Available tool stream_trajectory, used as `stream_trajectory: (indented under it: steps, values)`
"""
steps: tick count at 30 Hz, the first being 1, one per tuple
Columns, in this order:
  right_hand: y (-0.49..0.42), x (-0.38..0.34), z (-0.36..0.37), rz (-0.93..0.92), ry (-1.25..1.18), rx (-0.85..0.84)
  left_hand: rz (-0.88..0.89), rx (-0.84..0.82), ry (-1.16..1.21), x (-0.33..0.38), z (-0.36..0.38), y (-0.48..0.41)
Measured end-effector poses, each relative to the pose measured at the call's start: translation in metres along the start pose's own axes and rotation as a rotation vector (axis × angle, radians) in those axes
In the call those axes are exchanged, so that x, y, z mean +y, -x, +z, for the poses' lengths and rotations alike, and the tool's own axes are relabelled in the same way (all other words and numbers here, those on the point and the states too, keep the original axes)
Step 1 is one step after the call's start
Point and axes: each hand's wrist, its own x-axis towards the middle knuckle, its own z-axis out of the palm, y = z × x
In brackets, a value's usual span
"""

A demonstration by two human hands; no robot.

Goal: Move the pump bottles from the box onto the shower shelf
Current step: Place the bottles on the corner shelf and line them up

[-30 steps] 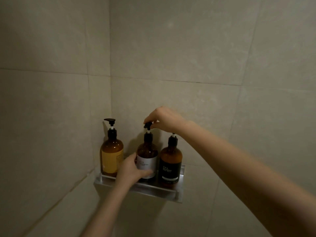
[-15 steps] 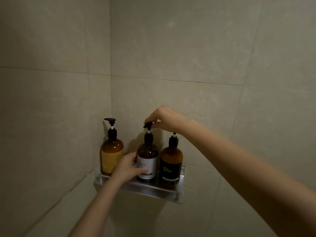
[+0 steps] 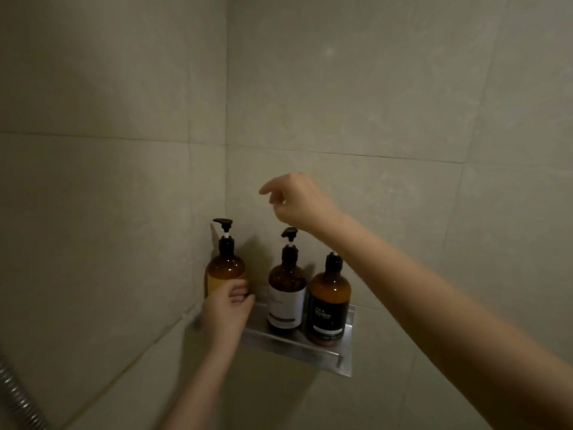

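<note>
Three amber pump bottles stand upright on the metal corner shelf (image 3: 310, 352). The left bottle (image 3: 225, 268) has a yellow label, the middle bottle (image 3: 286, 293) a white label, the right bottle (image 3: 330, 305) a black label. My left hand (image 3: 228, 308) wraps the lower part of the left bottle and hides its label. My right hand (image 3: 297, 200) hovers above the middle bottle's pump head, fingers loosely curled, touching nothing. My right forearm covers the right bottle's pump head. The box is out of view.
Grey tiled walls meet in a corner behind the shelf. A metal shower hose (image 3: 15, 395) runs along the bottom left edge.
My right hand let go of the middle bottle's pump head and rose above it. My left hand slid from the middle bottle over to the left bottle.
</note>
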Motion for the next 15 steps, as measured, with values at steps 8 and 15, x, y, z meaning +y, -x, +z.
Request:
stream_trajectory:
  steps: [8, 15]
  values:
    - [-0.028, -0.045, 0.067, 0.34, -0.207, -0.145, 0.025, 0.297, -0.115, 0.01, -0.02, -0.011]
    - [-0.052, -0.041, 0.088, 0.37, -0.129, -0.227, -0.034, 0.304, -0.045, 0.011, -0.007, -0.014]
